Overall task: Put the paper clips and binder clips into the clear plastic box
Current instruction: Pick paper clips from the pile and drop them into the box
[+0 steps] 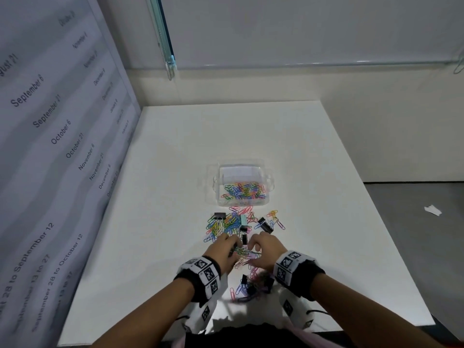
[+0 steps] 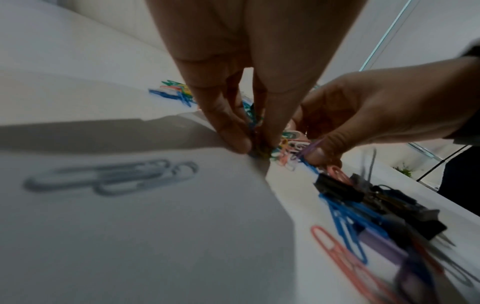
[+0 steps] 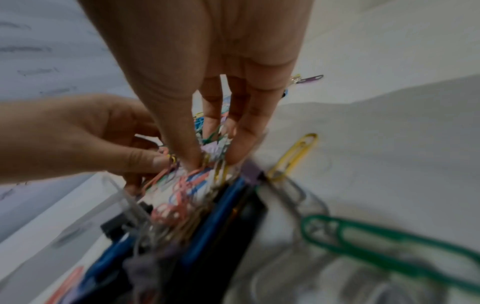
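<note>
Coloured paper clips (image 1: 227, 226) and black binder clips (image 1: 264, 224) lie scattered on the white table in front of the clear plastic box (image 1: 238, 183), which holds several paper clips. My left hand (image 1: 227, 248) pinches a bunch of paper clips (image 2: 259, 150) against the table with thumb and fingers. Facing it, my right hand (image 1: 261, 247) pinches another bunch of paper clips (image 3: 207, 164). A second heap with black binder clips (image 1: 251, 285) lies between my wrists, closer to me.
A white table (image 1: 326, 197) has its right edge dropping to a grey floor with a paper scrap (image 1: 432, 210). A printed wall panel (image 1: 50, 146) stands along the left. A loose grey paper clip pair (image 2: 111, 176) lies left of my left hand.
</note>
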Motion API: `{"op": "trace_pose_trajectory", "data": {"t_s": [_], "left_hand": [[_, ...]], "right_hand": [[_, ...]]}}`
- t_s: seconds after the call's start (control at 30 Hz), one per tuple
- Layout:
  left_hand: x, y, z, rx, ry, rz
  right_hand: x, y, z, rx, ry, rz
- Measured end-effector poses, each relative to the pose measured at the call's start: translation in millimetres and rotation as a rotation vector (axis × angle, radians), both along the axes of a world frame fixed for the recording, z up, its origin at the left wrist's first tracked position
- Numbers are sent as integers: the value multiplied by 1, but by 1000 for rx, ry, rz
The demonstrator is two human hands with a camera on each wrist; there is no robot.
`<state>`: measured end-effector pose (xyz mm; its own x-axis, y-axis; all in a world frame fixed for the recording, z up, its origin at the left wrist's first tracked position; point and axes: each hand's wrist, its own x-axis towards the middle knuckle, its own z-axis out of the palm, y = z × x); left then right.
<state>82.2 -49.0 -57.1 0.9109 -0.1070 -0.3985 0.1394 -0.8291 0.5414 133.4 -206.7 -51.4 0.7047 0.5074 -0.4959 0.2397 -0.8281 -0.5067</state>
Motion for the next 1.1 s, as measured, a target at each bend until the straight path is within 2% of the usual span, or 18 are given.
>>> {"op": "trace_pose_trajectory", "data": {"t_s": [0.1,0.2,0.27,0.43,0.5,0.67,0.83,0.97,1.1], "left_hand": [[3,8,1,-52,11,31],[4,16,1,-186,78,164],[4,21,2,-291,113,263],[14,27,10,-448,133,445],[22,29,11,-515,147,495],[42,32,21,-708,189,663],[58,33,35,-1025,255,862],[76,35,50,-1131,275,892],[92,33,64,-1213,242,897]], "right_hand": [[3,-8,5,76,-17,-131],[8,-15,7,107,-20,-190],[10,-20,10,90,0,-153],[3,-14,10,-105,22,39],[3,-9,8,-89,30,48],[9,-9,13,-24,109,-51],[22,-16,15,39,141,-221],[38,-17,23,68,160,-278],[62,-7,37,194,178,-390]]}}
